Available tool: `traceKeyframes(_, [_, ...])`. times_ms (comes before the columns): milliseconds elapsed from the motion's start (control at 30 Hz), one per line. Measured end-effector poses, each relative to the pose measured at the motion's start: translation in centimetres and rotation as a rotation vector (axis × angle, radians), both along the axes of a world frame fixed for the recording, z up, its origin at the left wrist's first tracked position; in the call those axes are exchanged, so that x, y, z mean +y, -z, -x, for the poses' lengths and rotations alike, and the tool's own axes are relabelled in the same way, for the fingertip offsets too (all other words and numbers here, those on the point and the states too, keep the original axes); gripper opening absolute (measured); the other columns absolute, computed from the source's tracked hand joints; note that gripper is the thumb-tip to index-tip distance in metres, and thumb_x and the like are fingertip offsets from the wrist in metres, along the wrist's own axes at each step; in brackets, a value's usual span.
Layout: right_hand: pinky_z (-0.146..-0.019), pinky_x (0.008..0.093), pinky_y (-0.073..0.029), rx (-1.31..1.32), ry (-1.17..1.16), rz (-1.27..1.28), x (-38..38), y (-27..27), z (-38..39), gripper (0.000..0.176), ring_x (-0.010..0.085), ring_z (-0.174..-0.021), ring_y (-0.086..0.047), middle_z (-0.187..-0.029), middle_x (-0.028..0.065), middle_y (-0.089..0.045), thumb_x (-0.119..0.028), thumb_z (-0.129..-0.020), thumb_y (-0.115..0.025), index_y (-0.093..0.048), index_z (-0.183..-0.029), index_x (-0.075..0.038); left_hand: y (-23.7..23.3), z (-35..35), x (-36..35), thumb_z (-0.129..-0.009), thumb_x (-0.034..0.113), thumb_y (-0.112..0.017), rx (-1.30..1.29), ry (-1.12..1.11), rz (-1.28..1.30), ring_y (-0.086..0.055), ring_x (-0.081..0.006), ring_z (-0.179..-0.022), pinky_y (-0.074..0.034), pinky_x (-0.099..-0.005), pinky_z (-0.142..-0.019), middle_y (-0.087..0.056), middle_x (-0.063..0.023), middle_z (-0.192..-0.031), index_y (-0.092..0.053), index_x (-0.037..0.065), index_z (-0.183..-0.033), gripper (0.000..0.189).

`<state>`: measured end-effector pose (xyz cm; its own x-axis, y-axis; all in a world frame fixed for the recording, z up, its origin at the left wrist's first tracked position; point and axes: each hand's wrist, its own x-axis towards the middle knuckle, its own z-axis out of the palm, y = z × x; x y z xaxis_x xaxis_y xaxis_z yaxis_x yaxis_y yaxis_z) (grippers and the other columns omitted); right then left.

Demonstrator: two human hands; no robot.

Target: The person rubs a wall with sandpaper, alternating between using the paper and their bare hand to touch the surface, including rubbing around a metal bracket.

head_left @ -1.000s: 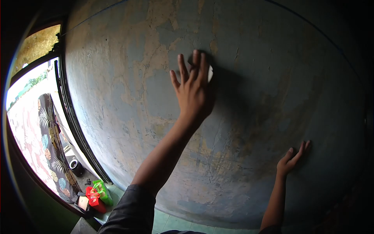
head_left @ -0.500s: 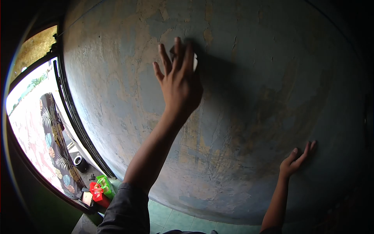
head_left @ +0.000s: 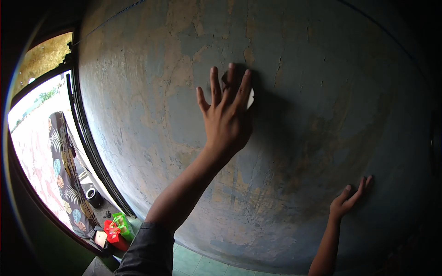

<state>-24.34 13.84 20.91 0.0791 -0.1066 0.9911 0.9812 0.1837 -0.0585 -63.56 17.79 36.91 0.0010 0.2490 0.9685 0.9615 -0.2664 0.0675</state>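
Note:
My left hand [head_left: 229, 122] lies against a worn, peeling wall [head_left: 184, 115], its fingers spread and pointing up. Under the fingers it holds a thin piece of what looks like sandpaper [head_left: 251, 98]; a white edge shows on the right and a dark edge near the fingertips, while the rest is hidden. Lower and to the right, my right hand [head_left: 344, 202] rests at the wall with fingers stretched out and thumb apart. No object shows in it.
At the left is a bright opening with a dark frame [head_left: 90, 138] and a leaf-patterned cloth [head_left: 64, 165]. Red [head_left: 114, 235] and green [head_left: 123, 224] bags stand by its foot, near a dark round container [head_left: 93, 197]. Pale green floor tiles [head_left: 198, 264] run below the wall.
My left hand has slid right and slightly down over the wall with the sandpaper under it. The view has tilted a little upward. My right hand stays about where it was on the wall.

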Motion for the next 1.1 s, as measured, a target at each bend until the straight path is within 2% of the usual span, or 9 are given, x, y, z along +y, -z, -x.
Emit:
traceKeyframes(167, [-0.123, 0.0528, -0.03, 0.011, -0.005, 0.013, -0.1, 0.1, 0.0, 0.046, 0.0442, -0.152, -0.035, -0.162, 0.0295, -0.037, -0.017, -0.11, -0.045, -0.044, -0.149, 0.008, -1.5, 2.6, 1.2, -0.105, 0.022, -0.053, -0.182, 0.012, -0.059, -0.008, -0.0402, -0.161, -0.007, -0.0632, -0.126, -0.023, -0.0139, -0.173, -0.032, 0.016, -0.165, 0.063])
traceKeyframes(367, [-0.123, 0.057, -0.026, -0.023, -0.002, 0.048, -0.6, 0.6, -0.1, 0.05, 0.0475, -0.151, -0.034, -0.163, 0.0294, -0.036, -0.02, -0.109, -0.045, -0.042, -0.151, 0.007, 5.8, -6.1, -0.9, -0.091, 0.021, -0.065, 0.422, 0.263, 0.077, -0.011, -0.0346, -0.162, 0.002, -0.066, -0.125, -0.025, -0.0101, -0.173, -0.043, 0.018, -0.159, 0.072])
traceKeyframes(467, [-0.122, 0.0606, -0.025, -0.169, 0.053, 0.11, -1.3, 0.6, -2.7, 0.055, 0.0508, -0.151, -0.033, -0.163, 0.0284, -0.036, -0.03, -0.108, -0.046, -0.043, -0.153, 0.002, 6.1, -5.7, -0.1, -0.096, 0.038, -0.064, 0.435, 0.23, 0.057, -0.013, -0.033, -0.162, -0.001, -0.0686, -0.123, -0.024, -0.0054, -0.174, -0.038, 0.022, -0.162, 0.072])
traceKeyframes(567, [-0.122, 0.0602, -0.025, -0.269, 0.122, 0.208, -2.4, 2.0, -9.2, 0.056, 0.0502, -0.151, -0.033, -0.163, 0.026, -0.038, -0.031, -0.108, -0.046, -0.042, -0.153, 0.002, 1.7, -2.9, 1.5, -0.107, 0.033, -0.051, -0.026, 0.006, -0.115, -0.018, -0.0393, -0.159, -0.01, -0.059, -0.127, -0.028, -0.0147, -0.171, -0.038, 0.014, -0.162, 0.059])
traceKeyframes(633, [-0.122, 0.0608, -0.025, -0.174, 0.11, 0.178, -2.8, 2.4, -11.7, 0.058, 0.0494, -0.151, -0.033, -0.163, 0.0239, -0.039, -0.034, -0.109, -0.047, -0.042, -0.154, 0.001, 0.4, -2.8, 2.2, -0.109, 0.03, -0.041, -0.275, 0.026, -0.115, -0.015, -0.037, -0.16, -0.008, -0.0563, -0.128, -0.025, -0.012, -0.173, -0.031, 0.015, -0.165, 0.059])
traceKeyframes(767, [-0.122, 0.0608, -0.025, -0.154, 0.08, 0.142, -2.9, 2.4, -16.0, 0.058, 0.0489, -0.153, -0.031, -0.163, 0.0239, -0.039, -0.035, -0.109, -0.045, -0.041, -0.155, 0.001, 3.3, -14.1, 0.0, -0.101, 0.026, -0.051, 0.011, 0.043, -0.127, -0.017, -0.0402, -0.159, -0.007, -0.059, -0.128, -0.026, -0.0116, -0.172, -0.035, 0.017, -0.164, 0.065])
traceKeyframes(833, [-0.123, 0.0607, -0.024, -0.2, 0.081, 0.165, -3.5, 2.9, -17.9, 0.059, 0.0491, -0.153, -0.03, -0.163, 0.0243, -0.038, -0.036, -0.11, -0.045, -0.04, -0.155, 0.001, 6.3, -19.7, -2.2, -0.097, 0.025, -0.057, 0.456, 0.282, 0.018, -0.02, -0.0385, -0.159, -0.006, -0.06, -0.128, -0.028, -0.0117, -0.172, -0.041, 0.02, -0.161, 0.066])
traceKeyframes(900, [-0.123, 0.0612, -0.024, -0.14, 0.086, 0.178, -4.1, 4.0, -20.7, 0.059, 0.0493, -0.153, -0.03, -0.163, 0.0248, -0.038, -0.035, -0.11, -0.044, -0.04, -0.156, 0.001, 7.5, -23.8, -2.4, -0.096, 0.032, -0.058, 0.67, 0.261, -0.018, -0.019, -0.036, -0.16, -0.006, -0.0609, -0.127, -0.026, -0.0067, -0.173, -0.042, 0.027, -0.161, 0.067])
traceKeyframes(1100, [-0.123, 0.0624, -0.023, -0.097, 0.09, 0.151, -4.8, 6.5, -25.6, 0.057, 0.0493, -0.153, -0.029, -0.163, 0.0245, -0.037, -0.033, -0.11, -0.044, -0.04, -0.155, 0.002, 1.2, -22.5, -1.2, -0.105, 0.028, -0.051, -0.163, 0.052, -0.152, -0.02, -0.0429, -0.158, -0.013, -0.0571, -0.127, -0.026, -0.0165, -0.172, -0.041, 0.011, -0.16, 0.059])
